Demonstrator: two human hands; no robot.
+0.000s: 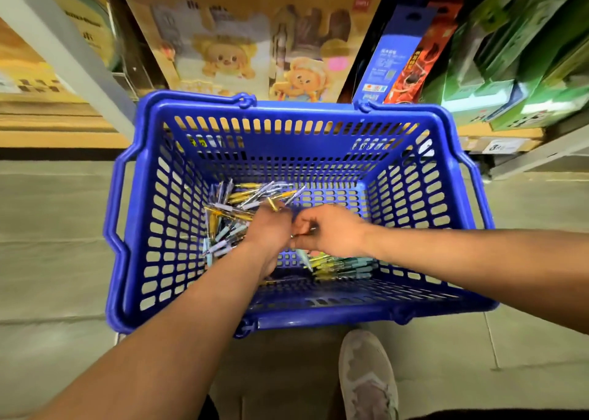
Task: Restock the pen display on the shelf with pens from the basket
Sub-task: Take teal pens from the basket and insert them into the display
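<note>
Head view: a blue slotted basket (299, 123) stands on the floor (54, 228) before shelved boxes (242, 46). Slim pens (223, 209), yellow, pale blue and clear, lie heaped on its bottom. The left hand (271, 228) grips a few pens over the heap. The right hand (331, 233) meets it with fingers curled; whether it holds a pen, I cannot tell.

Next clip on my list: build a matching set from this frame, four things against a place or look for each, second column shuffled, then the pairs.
1 basket
2 pens
3 shoe
4 bear-print box

A beyond the basket's far rim
B blue, with slotted walls
C on the floor tiles, at the bottom of the view
D loose on the basket's bottom

Pairs: 1-B; 2-D; 3-C; 4-A
</note>
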